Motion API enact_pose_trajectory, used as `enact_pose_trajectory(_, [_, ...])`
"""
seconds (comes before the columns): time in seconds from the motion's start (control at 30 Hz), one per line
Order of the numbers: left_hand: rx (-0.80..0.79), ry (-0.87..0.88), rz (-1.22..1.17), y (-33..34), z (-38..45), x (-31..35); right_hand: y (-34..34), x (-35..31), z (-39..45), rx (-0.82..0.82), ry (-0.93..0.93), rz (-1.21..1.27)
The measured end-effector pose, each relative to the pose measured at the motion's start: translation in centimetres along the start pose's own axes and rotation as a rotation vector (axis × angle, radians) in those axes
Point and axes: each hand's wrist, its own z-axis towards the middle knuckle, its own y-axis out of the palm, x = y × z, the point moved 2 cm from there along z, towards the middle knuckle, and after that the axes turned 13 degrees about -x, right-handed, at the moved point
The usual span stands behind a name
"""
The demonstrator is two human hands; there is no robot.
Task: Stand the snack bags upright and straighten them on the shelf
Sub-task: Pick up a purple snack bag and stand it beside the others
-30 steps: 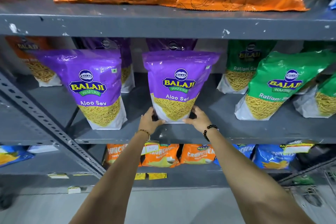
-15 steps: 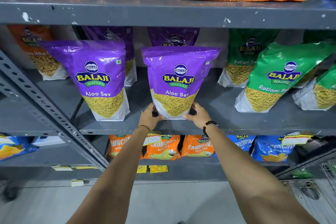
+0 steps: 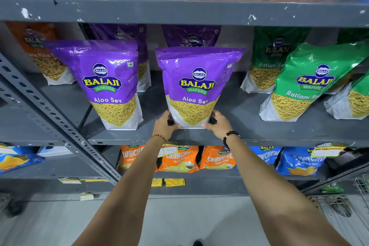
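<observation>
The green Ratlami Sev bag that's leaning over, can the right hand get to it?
Probably yes. The leaning green Ratlami Sev bag sits at the shelf's front with bare shelf between it and the right hand. That hand is busy holding the purple Aloo Sev bag, so it must let go first.

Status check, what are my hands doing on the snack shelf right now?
Left hand and right hand grip the bottom corners of the centre Aloo Sev bag. Bag upright on the shelf. Green Ratlami Sev bag leans, apart.
</observation>
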Motion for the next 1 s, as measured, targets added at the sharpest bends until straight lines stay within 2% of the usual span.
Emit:
enact_pose_trajectory(0.23, [0.007,-0.006,0.01,-0.1,-0.1,-0.2,-0.1,0.0,-0.3,-0.01,0.023,0.005])
enact_pose_trajectory(0.4, [-0.003,-0.033,0.091,-0.3,-1.2,-1.5,0.4,0.9,-1.3,0.079,0.093,-0.104])
enact_pose_trajectory(0.57, [-0.013,-0.065,0.209,-0.8,-3.2,-3.4,2.6,1.6,-3.5,0.259,0.163,-0.173])
enact_pose_trajectory(0.77, [0.012,0.064,0.223,-5.0,-6.8,-6.2,8.8,-1.2,-5.5,0.439,0.129,-0.12])
enact_pose_trajectory(0.87, [0.067,0.073,0.181,-8.5,-8.7,-8.6,13.4,-4.0,-5.6,0.393,0.057,-0.129])
enact_pose_trajectory(1.0, [0.2,-0.01,0.159,-12.7,-9.8,-11.2,17.8,-7.6,-4.3,0.265,0.018,-0.132])
